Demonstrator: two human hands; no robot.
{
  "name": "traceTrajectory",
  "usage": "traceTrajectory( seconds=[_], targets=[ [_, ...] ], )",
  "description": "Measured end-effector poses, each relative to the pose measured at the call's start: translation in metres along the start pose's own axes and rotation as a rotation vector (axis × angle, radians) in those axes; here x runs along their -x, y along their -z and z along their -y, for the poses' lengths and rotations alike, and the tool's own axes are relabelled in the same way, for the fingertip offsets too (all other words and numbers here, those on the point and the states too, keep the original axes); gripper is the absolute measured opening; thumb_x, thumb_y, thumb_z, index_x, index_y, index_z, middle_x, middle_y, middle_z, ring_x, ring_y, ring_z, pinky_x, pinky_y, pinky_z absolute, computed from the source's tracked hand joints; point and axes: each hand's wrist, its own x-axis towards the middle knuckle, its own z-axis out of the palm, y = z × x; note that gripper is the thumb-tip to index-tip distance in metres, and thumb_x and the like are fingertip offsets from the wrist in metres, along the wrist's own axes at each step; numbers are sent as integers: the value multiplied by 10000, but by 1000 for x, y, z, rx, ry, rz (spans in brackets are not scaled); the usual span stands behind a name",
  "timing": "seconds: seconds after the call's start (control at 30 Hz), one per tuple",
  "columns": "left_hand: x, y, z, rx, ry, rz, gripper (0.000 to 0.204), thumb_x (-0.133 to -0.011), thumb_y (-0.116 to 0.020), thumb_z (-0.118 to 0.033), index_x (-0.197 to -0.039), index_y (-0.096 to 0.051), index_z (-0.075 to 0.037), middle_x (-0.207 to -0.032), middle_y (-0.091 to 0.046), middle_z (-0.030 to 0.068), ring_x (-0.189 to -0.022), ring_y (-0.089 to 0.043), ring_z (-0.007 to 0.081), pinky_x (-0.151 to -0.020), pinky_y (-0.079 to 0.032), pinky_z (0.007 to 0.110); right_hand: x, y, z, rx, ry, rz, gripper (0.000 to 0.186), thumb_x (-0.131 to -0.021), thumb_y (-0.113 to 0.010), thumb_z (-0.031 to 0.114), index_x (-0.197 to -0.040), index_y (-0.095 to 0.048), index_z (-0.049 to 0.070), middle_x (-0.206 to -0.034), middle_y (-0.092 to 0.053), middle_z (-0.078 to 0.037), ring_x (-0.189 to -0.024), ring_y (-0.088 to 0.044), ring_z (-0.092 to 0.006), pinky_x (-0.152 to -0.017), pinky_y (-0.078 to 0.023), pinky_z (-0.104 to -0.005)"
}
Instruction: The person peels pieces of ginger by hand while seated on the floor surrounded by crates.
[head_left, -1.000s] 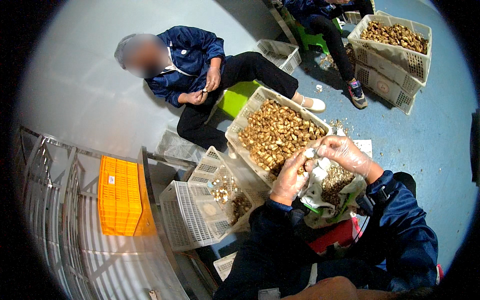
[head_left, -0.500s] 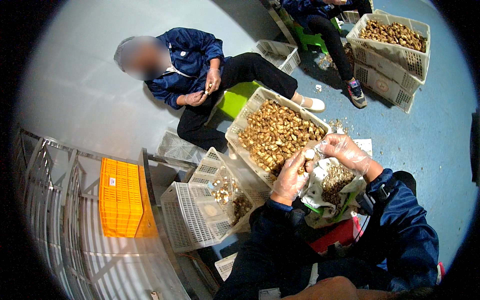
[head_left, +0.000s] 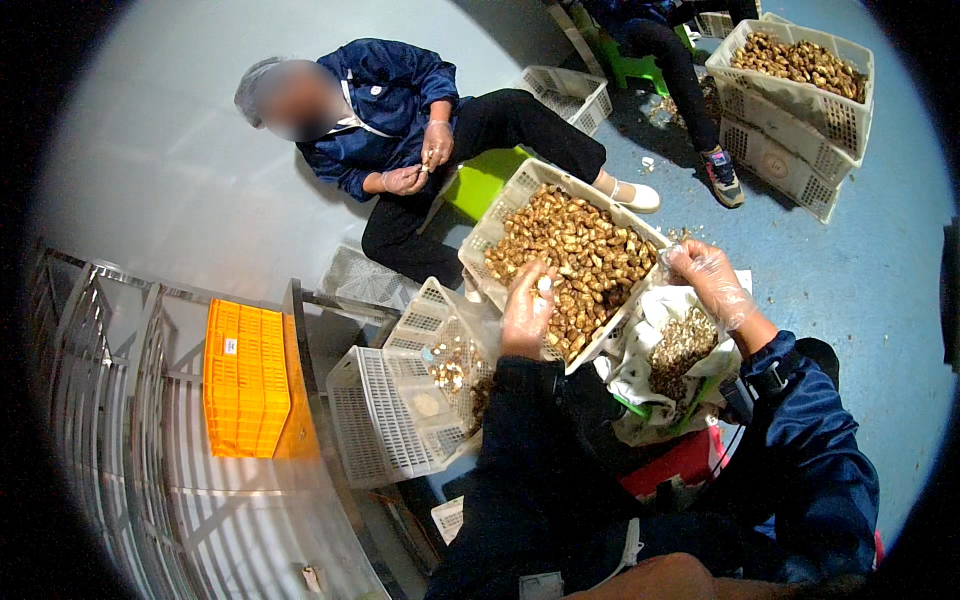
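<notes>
My left hand (head_left: 528, 318), in a clear thin glove, is over the left part of a white crate (head_left: 618, 350) heaped with small brown-and-tan mushroom-like pieces (head_left: 575, 245). Its fingers are curled around a small whitish piece (head_left: 545, 284). To the right, my gloved right hand (head_left: 712, 282) is closed with fingertips pinched together near the crate's right corner; what they hold, if anything, is hidden. Just below that hand, a white bag (head_left: 632, 352) holds small brown and pale scraps (head_left: 680, 350). Left of the heaped crate, another white crate (head_left: 410, 345) contains pale pieces and some dark ones.
Across from me sits a gloved co-worker (head_left: 385, 110), working with both hands. Another person's leg (head_left: 680, 95) shows beyond, beside stacked white crates (head_left: 790, 150). A yellow crate (head_left: 245, 380) stands on a metal rack (head_left: 130, 400). Scraps lie on the blue floor (head_left: 800, 270).
My left hand has moved left, away from my right hand and over the heaped crate, with a whitish piece in it. My right hand has shifted slightly up and right. The whole view has shifted slightly.
</notes>
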Motion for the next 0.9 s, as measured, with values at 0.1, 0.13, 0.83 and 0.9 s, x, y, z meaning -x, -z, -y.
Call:
traceTrajectory(
  seconds=[0.1, 0.13, 0.83, 0.9],
  targets=[
    [-20, -6, 16, -105, 350, -51, 164, -908, -619, -98, -1055, -674, -52, -944, -648, 37, -809, -601, 84, -629, -467, 203, 1, 3, 0, 19, -3, -14, 311, -935, -652, 263, -702, -532, 97, -700, -581, 16, -654, -541, -70, -651, -481, -256],
    [-21, -10, 29, -311, 352, -40, 148, -896, -628, -89, -1028, -687, -58, -923, -653, 30, -792, -598, 76, -624, -460, 203, -2, 4, -4, 26, 1, -16, 308, -936, -651, 260, -703, -535, 96, -700, -581, 19, -655, -541, -69, -650, -480, -255],
    [-30, -38, 89, -1360, 52, 404, 192, -865, -624, -94, -1051, -672, -91, -1083, -645, 178, -954, -633, 364, -891, -503, 414, 2, 9, -11, 172, 50, 9, 294, -930, -656, 257, -721, -566, 71, -681, -565, 37, -661, -495, -48, -613, -445, -245],
    [-32, -37, 92, -1052, 152, 302, 203, -875, -660, -138, -1064, -648, -68, -997, -676, 121, -885, -662, 249, -796, -526, 347, -1, 9, -16, 214, 62, 18, 292, -920, -664, 264, -726, -578, 64, -683, -570, 34, -663, -491, -49, -611, -443, -249]
  ],
)
